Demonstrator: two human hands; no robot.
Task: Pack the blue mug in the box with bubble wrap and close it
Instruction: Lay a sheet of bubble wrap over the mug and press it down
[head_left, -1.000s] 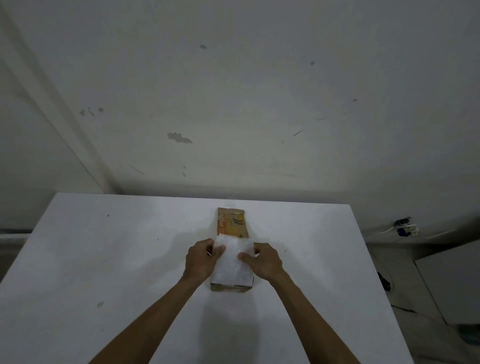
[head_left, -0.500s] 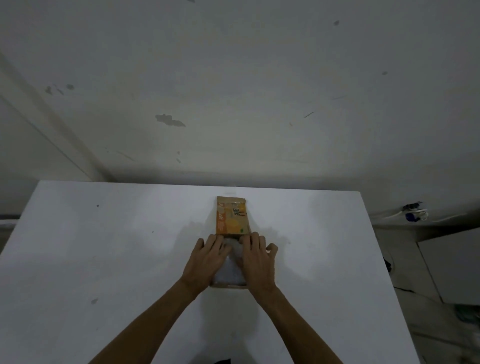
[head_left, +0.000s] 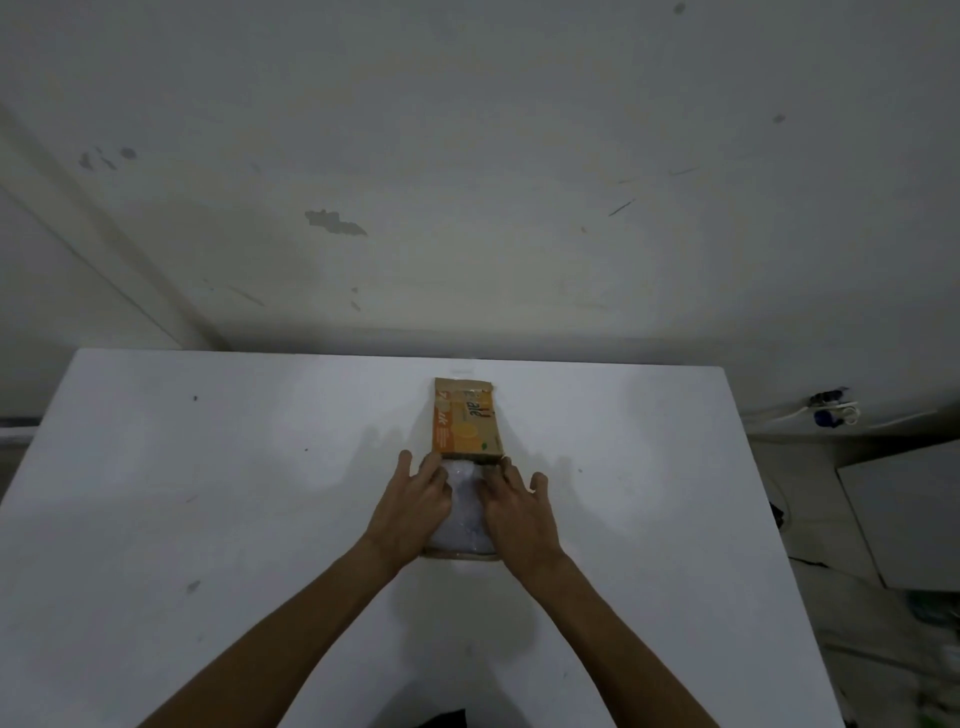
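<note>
Centrally, a small cardboard box (head_left: 460, 555) is seen on the white desk (head_left: 208, 519), its opening filled with pale bubble wrap (head_left: 464, 512). The wrap is pressed down by both hands: the left hand (head_left: 413, 506) is laid flat on its left part, the right hand (head_left: 514, 512) flat on its right part, fingers spread and extended, so neither grip is closed around anything. Between the two hands a narrow strip of wrap is left showing. Just beyond the fingertips, the box's orange printed flap (head_left: 466, 421) is seen lying open, pointing away from the person. Just below the wrists, only a thin brown edge of the box's near wall can be made out.

The blue mug cannot be seen; whether it lies under the wrap cannot be told. The box's side walls are hidden by the hands. The lettering on the flap is only partly legible. Both forearms are cut off by the lower frame edge, and a dark shape at the bottom centre cannot be identified.
</note>
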